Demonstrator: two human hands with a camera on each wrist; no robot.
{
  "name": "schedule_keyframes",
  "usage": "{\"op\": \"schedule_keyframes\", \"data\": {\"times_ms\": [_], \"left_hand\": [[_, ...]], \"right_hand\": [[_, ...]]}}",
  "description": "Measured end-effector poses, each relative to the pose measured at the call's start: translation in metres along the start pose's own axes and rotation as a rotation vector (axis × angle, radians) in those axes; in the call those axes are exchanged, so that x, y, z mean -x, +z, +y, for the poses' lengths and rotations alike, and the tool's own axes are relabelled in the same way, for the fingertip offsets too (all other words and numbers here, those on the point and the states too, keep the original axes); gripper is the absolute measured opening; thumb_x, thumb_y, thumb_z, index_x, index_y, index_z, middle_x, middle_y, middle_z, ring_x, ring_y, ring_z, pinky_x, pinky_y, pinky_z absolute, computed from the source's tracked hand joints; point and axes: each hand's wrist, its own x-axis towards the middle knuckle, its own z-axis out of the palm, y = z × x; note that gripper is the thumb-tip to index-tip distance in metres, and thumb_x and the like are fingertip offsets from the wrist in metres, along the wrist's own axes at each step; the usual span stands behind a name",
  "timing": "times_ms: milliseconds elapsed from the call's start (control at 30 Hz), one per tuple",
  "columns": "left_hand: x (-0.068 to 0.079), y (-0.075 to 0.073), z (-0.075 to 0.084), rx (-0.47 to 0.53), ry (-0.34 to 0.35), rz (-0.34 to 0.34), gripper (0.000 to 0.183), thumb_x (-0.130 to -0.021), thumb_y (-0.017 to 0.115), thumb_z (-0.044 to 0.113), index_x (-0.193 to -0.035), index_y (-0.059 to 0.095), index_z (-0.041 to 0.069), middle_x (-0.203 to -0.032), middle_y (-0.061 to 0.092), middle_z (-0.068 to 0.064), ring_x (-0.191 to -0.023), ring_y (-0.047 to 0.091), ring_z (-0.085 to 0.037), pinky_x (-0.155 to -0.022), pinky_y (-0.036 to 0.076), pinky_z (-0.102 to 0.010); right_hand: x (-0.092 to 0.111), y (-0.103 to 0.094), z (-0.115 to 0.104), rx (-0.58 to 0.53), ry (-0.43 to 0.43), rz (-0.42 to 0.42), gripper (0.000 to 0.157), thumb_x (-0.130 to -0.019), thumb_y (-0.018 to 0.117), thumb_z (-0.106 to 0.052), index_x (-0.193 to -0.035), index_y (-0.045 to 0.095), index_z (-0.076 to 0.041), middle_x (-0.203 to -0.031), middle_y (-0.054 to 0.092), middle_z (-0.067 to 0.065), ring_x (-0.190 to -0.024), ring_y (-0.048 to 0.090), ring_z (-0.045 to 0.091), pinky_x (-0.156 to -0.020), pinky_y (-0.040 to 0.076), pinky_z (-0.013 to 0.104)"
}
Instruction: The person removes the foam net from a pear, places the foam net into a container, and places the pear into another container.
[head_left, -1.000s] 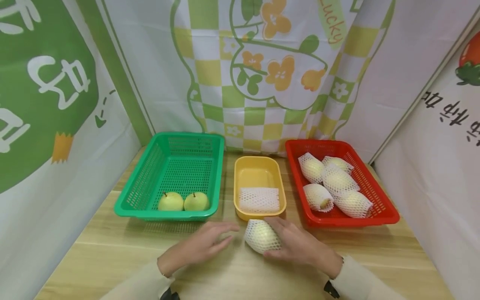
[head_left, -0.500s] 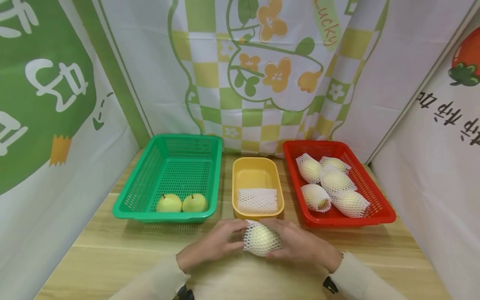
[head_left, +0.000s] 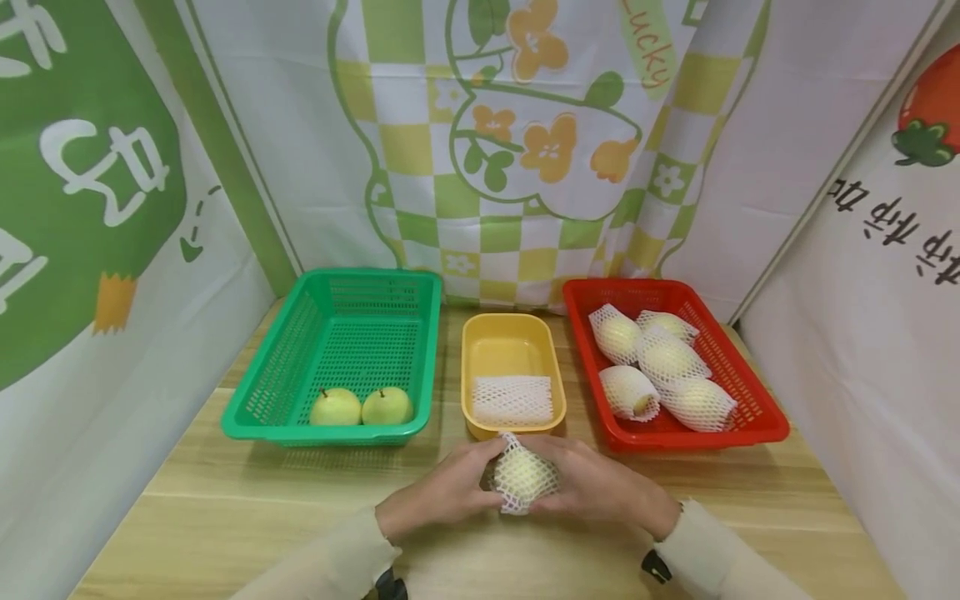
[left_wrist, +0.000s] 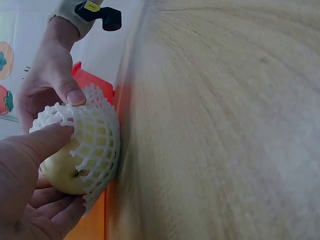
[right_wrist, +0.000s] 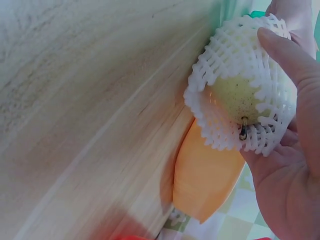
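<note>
While the left hand (head_left: 450, 493) and right hand (head_left: 603, 485) curl their fingers round it from opposite sides, the pear (right_wrist: 235, 97) in its foam net (left_wrist: 102, 142) sits between them, just before the yellow tub (head_left: 510, 337), its axis roughly hand to hand (stem (right_wrist: 243, 131) toward the right), neither nearer.

We now see the left hand (head_left: 453, 492) on the netted pear (head_left: 525, 477).
A second ago it stood apart, to the pear's left; now we see it grip that side, and the foam net's (left_wrist: 102, 142) edge juts out above and below the pear.
</note>
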Motion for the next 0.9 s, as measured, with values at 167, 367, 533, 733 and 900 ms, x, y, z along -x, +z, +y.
{"op": "schedule_keyframes", "data": {"times_ms": [167, 367, 533, 733, 900], "left_hand": [[0.000, -0.001, 0.001, 0.036, 0.012, 0.005, 0.042, -0.084, 0.086, 0.008, -0.118, 0.063, 0.010, -0.110, 0.070, 0.001, -0.098, 0.065, -0.005, -0.088, 0.059, -0.024], [0.007, -0.006, 0.001, 0.113, -0.014, -0.023, 0.050, -0.084, 0.083, 0.004, -0.130, 0.063, 0.006, -0.124, 0.073, -0.006, -0.115, 0.070, -0.015, -0.100, 0.059, -0.025], [0.014, -0.015, 0.000, 0.172, -0.030, -0.047, 0.061, -0.084, 0.081, -0.001, -0.141, 0.060, 0.000, -0.137, 0.069, -0.014, -0.127, 0.068, -0.025, -0.105, 0.057, -0.024], [0.023, -0.025, -0.004, 0.124, -0.022, -0.037, 0.064, -0.081, 0.081, -0.003, -0.141, 0.060, -0.006, -0.135, 0.071, -0.018, -0.125, 0.071, -0.030, -0.103, 0.058, -0.026], [0.031, -0.031, -0.007, 0.149, -0.033, -0.029, 0.061, -0.081, 0.081, -0.004, -0.139, 0.061, -0.005, -0.137, 0.070, -0.020, -0.125, 0.071, -0.033, -0.104, 0.058, -0.028]], "right_hand": [[0.000, -0.004, 0.001, -0.014, -0.009, -0.029, 0.084, -0.085, 0.091, -0.030, -0.157, 0.049, -0.023, -0.145, 0.065, -0.005, -0.122, 0.065, 0.009, -0.103, 0.060, 0.031], [-0.001, -0.006, 0.002, -0.047, -0.015, -0.050, 0.081, -0.084, 0.091, -0.031, -0.155, 0.054, -0.020, -0.144, 0.068, -0.004, -0.119, 0.067, 0.005, -0.101, 0.059, 0.026], [-0.003, -0.003, 0.003, -0.068, -0.031, -0.044, 0.074, -0.086, 0.090, -0.027, -0.151, 0.058, -0.014, -0.136, 0.072, -0.001, -0.110, 0.069, 0.001, -0.094, 0.060, 0.021], [-0.005, -0.001, 0.002, -0.078, -0.057, -0.040, 0.061, -0.091, 0.085, -0.022, -0.148, 0.063, -0.015, -0.134, 0.073, -0.003, -0.113, 0.069, 0.002, -0.096, 0.061, 0.023], [-0.009, -0.002, 0.001, -0.100, -0.068, -0.062, 0.047, -0.094, 0.081, -0.015, -0.139, 0.070, -0.017, -0.128, 0.075, -0.007, -0.110, 0.069, 0.000, -0.096, 0.061, 0.023]]}}
